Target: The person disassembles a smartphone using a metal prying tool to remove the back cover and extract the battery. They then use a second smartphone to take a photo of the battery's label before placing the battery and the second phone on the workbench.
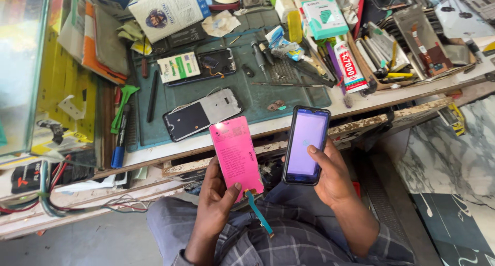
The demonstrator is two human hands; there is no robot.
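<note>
Green cutting mat [289, 98] covers most of the cluttered workbench [361, 103]; on it lie an opened phone chassis [202, 114] and a second stripped phone [198, 67] with a green-labelled part on top. A tube of adhesive [349, 67] lies at the mat's right edge.

The person sits below the bench edge, both hands over the lap. The right hand [332, 178] is wrapped closed round the lower half of a dark smartphone [306, 144], thumb pressed on its lit lilac screen. The phone's long axis runs near upright in the view, top end leaning slightly right toward the bench, screen facing the camera.

The left hand [216, 201] pinches the bottom end of a pink-backed replacement display panel [236, 156], thumb on the pink face and fingers curled behind (only the lower end is gripped). The panel's long axis tilts slightly left at the top, pink side to the camera, top edge just overlapping the bench lip. A teal flex ribbon [259, 213] hangs from its lower edge down and to the right over the plaid sleeve.

Risks, as a judgement: the panel is held only at one end, so it could pivot and slip, or knock the bench lip. The loose ribbon could snag on cloth and crease or tear. The one-handed phone hold with the thumb busy is also a drop risk.
</note>
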